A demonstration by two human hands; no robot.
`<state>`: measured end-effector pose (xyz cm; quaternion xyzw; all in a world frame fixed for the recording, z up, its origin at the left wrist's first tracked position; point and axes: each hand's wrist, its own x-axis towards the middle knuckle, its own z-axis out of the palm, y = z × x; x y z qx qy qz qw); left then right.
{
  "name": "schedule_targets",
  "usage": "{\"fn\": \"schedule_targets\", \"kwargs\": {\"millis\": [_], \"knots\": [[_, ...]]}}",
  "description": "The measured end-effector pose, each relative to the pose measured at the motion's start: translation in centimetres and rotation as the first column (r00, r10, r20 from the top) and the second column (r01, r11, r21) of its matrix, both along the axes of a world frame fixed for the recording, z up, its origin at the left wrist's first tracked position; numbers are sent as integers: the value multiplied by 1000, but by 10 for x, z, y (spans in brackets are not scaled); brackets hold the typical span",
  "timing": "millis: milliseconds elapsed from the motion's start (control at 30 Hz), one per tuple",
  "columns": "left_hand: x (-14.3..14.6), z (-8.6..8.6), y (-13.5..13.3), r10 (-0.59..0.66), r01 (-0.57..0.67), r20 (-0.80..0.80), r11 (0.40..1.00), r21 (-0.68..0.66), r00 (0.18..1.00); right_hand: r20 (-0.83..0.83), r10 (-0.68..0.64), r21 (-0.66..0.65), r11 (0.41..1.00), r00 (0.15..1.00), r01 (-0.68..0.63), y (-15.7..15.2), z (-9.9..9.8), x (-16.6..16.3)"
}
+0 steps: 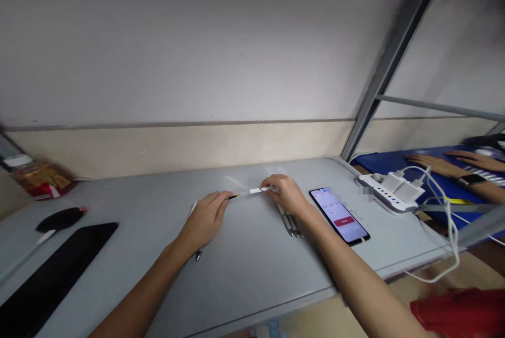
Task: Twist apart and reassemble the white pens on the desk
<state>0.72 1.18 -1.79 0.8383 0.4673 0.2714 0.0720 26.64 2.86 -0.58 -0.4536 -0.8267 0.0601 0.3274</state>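
My left hand (pixel 207 218) pinches a slim dark pen part (pixel 233 197) with a yellowish end pointing right; most of it is hidden by the fingers. Beneath that hand lies another pen (pixel 198 255), its silver end showing toward me. My right hand (pixel 284 193) is closed on a white pen piece (pixel 257 190), which points left toward the dark tip, with a small gap between them. Whether the white piece is a cap or a barrel I cannot tell. Several grey pens (pixel 291 225) lie side by side on the table below my right wrist.
A phone with a lit timer (pixel 340 215) lies right of my right forearm, beside a white power strip (pixel 389 193) with cables. At left are a black mouse (pixel 60 219), a long black object (pixel 59 275) and a jar (pixel 41 179). Another person's hands (pixel 437 164) rest at far right.
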Motion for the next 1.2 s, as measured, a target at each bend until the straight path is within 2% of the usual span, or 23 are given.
{"fn": "schedule_targets", "kwargs": {"millis": [167, 300, 467, 600, 767, 1000, 1100, 1200], "knots": [[1, 0, -1, -25, 25, -16, 1000, 9, 1000, -40, 101, 18, 995, 994, -100, 0, -1, -3], [4, 3, -5, -55, 56, 20, 997, -48, 998, -83, 216, 26, 976, 973, -215, -5, -1, -12], [6, 1, -8, -33, 38, 50, 995, -96, 998, -195, 252, -19, 965, 948, -260, -9, -3, -23], [8, 0, -10, -90, 94, 47, 992, -89, 995, -343, 215, -141, 951, 915, -276, -9, -4, -26], [9, 7, -13, -104, 105, 48, 994, -27, 993, -338, 129, -350, 902, 932, -252, -10, -1, -23], [6, 11, -12, -71, 71, 3, 997, 15, 997, -458, 176, -359, 860, 871, -363, -10, 5, -17], [7, 11, -12, -92, 92, 0, 996, 21, 996, -411, 155, -436, 832, 898, -343, -9, 4, -15], [7, 12, -12, -92, 92, 7, 995, 29, 996, -350, 126, -477, 829, 928, -293, -8, 4, -14]]}}
